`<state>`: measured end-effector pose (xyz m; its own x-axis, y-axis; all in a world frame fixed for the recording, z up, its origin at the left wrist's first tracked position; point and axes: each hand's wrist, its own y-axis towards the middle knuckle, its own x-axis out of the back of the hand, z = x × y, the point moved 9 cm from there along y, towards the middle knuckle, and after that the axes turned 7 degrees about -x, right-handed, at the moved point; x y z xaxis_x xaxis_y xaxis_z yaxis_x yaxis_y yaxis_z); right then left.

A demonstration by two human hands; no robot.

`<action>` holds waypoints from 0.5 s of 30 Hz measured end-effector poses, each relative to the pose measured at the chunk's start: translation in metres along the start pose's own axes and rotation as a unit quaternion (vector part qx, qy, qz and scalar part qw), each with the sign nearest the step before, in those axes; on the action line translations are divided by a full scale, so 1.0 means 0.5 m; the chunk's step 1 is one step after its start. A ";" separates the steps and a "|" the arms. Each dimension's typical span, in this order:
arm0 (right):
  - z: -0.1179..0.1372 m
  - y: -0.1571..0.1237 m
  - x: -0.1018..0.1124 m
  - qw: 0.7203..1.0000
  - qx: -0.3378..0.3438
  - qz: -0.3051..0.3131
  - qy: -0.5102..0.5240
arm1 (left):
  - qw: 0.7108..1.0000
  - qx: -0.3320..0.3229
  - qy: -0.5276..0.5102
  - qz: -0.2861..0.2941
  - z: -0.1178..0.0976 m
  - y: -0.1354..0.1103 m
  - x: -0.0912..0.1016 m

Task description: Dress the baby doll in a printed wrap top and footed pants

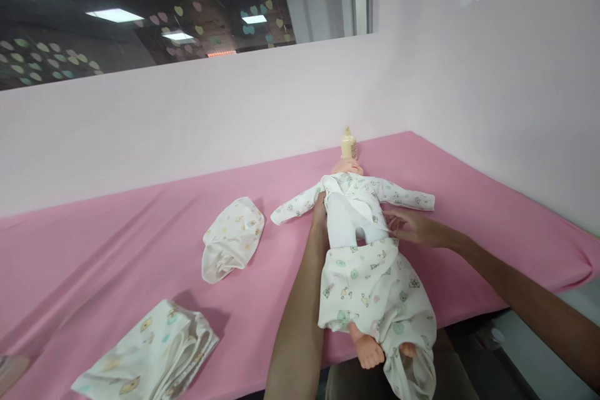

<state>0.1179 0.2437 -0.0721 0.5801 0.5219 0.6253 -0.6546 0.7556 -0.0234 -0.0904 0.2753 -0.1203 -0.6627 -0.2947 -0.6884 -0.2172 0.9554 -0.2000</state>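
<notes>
A baby doll [360, 347] lies on its back, its head away from me and its feet toward me. It wears a long-sleeved printed shirt [359, 184] and a white diaper [341, 219]. Printed pants [356, 269] sit low, around its legs, and both feet show. My left hand [320, 209] is at the doll's left-of-picture side by the shirt's edge; its fingers are mostly hidden. On the opposite side, my right hand [403, 225] has bent fingers closed at the white cloth by the doll's waist, where a strip looks pulled toward it.
Pink cloth [178, 237] covers the table. A pale yellow pump bottle [349, 145] stands behind the doll's head. To the left lie a printed cap-like cloth [233, 239] and a folded printed cloth [150, 353]. White walls [225, 119] border the table's back and right.
</notes>
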 end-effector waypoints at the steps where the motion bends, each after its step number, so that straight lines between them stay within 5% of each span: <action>1: 0.000 -0.008 -0.003 1.000 0.003 0.023 0.016 | 1.000 -0.003 0.019 0.007 -0.002 0.002 -0.003; 9: 0.013 -0.007 0.010 0.994 0.004 -0.072 -0.085 | 0.997 -0.049 0.053 -0.041 -0.038 -0.017 -0.013; 15: 0.005 0.082 0.075 0.974 -0.010 -0.176 -0.141 | 0.996 -0.042 0.054 -0.053 -0.043 -0.040 -0.031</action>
<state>0.1117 0.2934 -0.0477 0.6089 0.1026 0.7866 -0.4285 0.8770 0.2173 -0.0915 0.2603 -0.0906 -0.7053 -0.3988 -0.5861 -0.3468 0.9152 -0.2053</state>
